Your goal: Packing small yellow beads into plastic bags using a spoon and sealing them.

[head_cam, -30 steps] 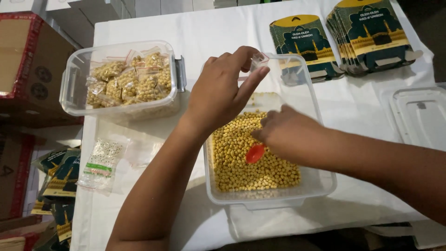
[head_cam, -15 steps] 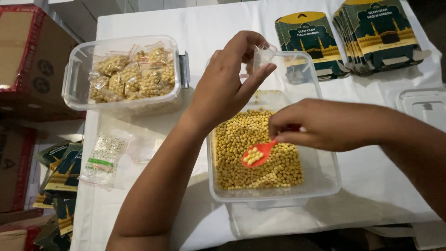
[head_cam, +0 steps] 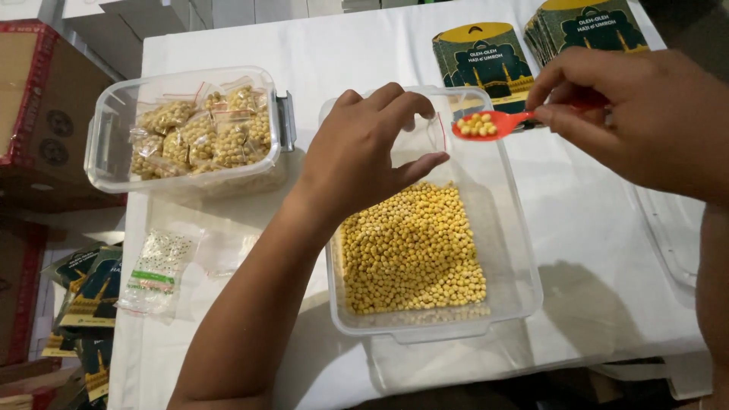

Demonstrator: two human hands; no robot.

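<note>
A: We start with the table point(head_cam: 228, 53), white-covered. On it sit two clear tubs: the near tub point(head_cam: 516, 250), holding loose yellow beans point(head_cam: 414, 254), and the far tub point(head_cam: 114, 163) at upper left, stacked with filled bags point(head_cam: 201, 129).

B: Dark printed pouches point(head_cam: 486, 61) lie fanned behind the near tub, and a stack of empty bags point(head_cam: 156, 269) lies at left, close to our reach.

A: Our left hand point(head_cam: 364, 156) hovers over the near tub, fingers pinched together on a small clear bag point(head_cam: 433, 137), mouth turned toward the spoon. Held there, spilled beans would likely drop back into the tub.

B: Our right hand point(head_cam: 645, 114) is clamped on the handle of a red spoon point(head_cam: 486, 125), held about level and loaded with a few beans, its tip just beside the bag's opening.
</note>
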